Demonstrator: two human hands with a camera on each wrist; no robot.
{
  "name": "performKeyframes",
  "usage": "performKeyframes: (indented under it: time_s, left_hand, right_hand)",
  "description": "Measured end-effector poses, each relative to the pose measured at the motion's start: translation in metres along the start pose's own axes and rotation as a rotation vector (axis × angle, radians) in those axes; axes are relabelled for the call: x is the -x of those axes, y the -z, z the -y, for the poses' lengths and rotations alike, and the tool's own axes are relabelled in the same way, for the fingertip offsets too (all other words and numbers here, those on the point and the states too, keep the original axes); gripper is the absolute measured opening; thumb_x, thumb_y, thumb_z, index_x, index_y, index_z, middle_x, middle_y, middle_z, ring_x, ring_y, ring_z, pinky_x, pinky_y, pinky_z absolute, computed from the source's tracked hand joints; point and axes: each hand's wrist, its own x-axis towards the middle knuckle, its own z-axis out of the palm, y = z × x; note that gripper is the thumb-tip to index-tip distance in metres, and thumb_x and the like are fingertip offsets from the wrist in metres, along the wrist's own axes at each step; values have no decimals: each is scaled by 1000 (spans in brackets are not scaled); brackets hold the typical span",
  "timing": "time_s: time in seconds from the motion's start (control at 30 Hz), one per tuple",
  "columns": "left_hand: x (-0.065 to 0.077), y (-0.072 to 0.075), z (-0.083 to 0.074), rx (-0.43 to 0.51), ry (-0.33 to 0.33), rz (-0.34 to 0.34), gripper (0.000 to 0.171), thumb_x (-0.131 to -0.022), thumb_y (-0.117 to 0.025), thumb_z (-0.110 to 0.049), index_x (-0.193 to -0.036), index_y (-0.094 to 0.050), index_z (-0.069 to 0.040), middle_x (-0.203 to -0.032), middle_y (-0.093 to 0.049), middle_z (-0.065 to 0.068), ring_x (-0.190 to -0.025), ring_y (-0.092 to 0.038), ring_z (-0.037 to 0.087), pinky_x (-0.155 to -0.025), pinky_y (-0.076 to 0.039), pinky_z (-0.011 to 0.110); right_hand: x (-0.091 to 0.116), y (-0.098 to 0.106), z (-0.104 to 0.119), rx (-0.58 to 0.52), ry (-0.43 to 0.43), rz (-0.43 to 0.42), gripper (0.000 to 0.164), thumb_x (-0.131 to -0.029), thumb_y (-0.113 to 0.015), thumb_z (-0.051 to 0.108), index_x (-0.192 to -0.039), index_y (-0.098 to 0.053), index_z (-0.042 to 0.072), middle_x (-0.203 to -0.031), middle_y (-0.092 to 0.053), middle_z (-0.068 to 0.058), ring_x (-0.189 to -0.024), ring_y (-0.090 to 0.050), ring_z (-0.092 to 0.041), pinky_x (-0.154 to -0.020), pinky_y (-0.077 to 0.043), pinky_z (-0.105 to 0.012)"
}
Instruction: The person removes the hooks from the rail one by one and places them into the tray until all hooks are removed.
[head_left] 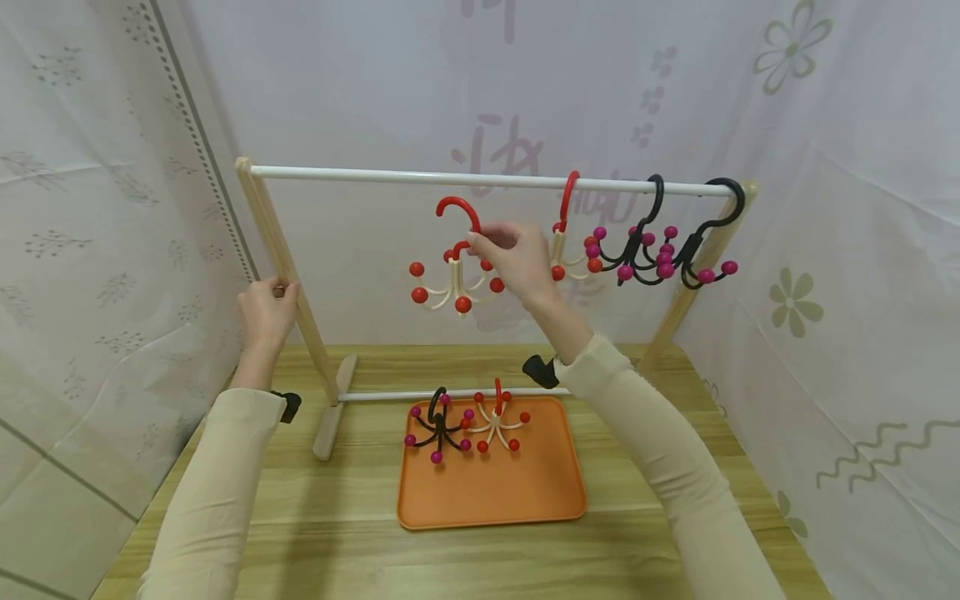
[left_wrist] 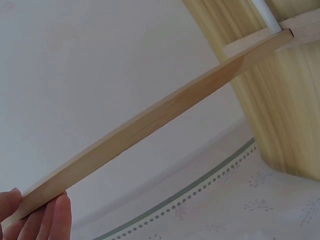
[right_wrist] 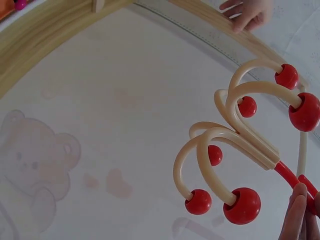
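Note:
My right hand (head_left: 517,262) pinches the red hook of a cream hanger (right_wrist: 255,145) whose curved arms end in red balls. In the head view this hanger hangs upright just below the white rail, its hook apart from the rail as far as I can tell. My left hand (head_left: 268,310) grips the left wooden post (left_wrist: 135,127) of the rack, thumb on one side and fingers on the other. From the white rail (head_left: 420,177) hang another red-hooked cream hanger (head_left: 558,246), partly behind my right hand, and two black hangers (head_left: 633,246) with magenta balls.
On the wooden table (head_left: 345,525) lies an orange tray (head_left: 517,492) holding a black hanger (head_left: 439,427) and a red-hooked cream hanger (head_left: 495,421). A lower white bar (head_left: 390,395) runs behind the tray. Patterned curtains (head_left: 847,250) surround the table.

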Motion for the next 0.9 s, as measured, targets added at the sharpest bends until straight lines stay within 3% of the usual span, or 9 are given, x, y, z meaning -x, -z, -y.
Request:
performKeyframes:
  time_s: [0.2, 0.33, 0.53, 0.77, 0.9]
  left_hand:
    - [0, 0, -1, 2, -8, -2, 33, -93, -43, -20, -98, -60, 8, -95, -60, 27, -87, -54, 40, -73, -42, 48]
    - [0, 1, -1, 8, -9, -1, 34, -93, -42, -20, -98, -60, 8, -96, -59, 27, -88, -54, 40, -73, -42, 48]
    - [1, 1, -1, 3, -9, 7, 34, -93, -42, -20, -99, -59, 9, -97, -59, 27, -90, -54, 40, -75, -42, 49]
    - [1, 2, -1, 12, -2, 12, 34, -93, -42, -20, -101, -59, 10, -98, -59, 28, -91, -54, 40, -74, -43, 48]
    - [1, 2, -1, 14, -5, 15, 35, -94, -42, -20, -99, -59, 9, -98, -59, 28, -91, -54, 41, -73, -43, 48]
  right_hand:
    - [1, 1, -44, -13, 2, 15, 29, -79, -66, 26, -97, -66, 4, -82, -66, -3, -79, -60, -18, -71, -47, -29]
    - [10, 1, -60, -4, 20, 8, 28, -80, -66, 26, -96, -66, 4, -82, -66, -3, -78, -60, -15, -70, -47, -28]
    - [25, 6, -76, -9, 30, 9, 26, -79, -67, 22, -94, -66, 1, -81, -66, -6, -78, -61, -21, -67, -47, -28]
    - [45, 13, -71, -10, 35, 0, 20, -81, -64, 8, -92, -63, -8, -81, -65, -17, -77, -62, -27, -68, -49, -31]
    - [50, 17, -89, -2, -8, -17, 21, -80, -65, 13, -92, -64, -4, -81, -66, -12, -77, -62, -24, -67, -48, -27]
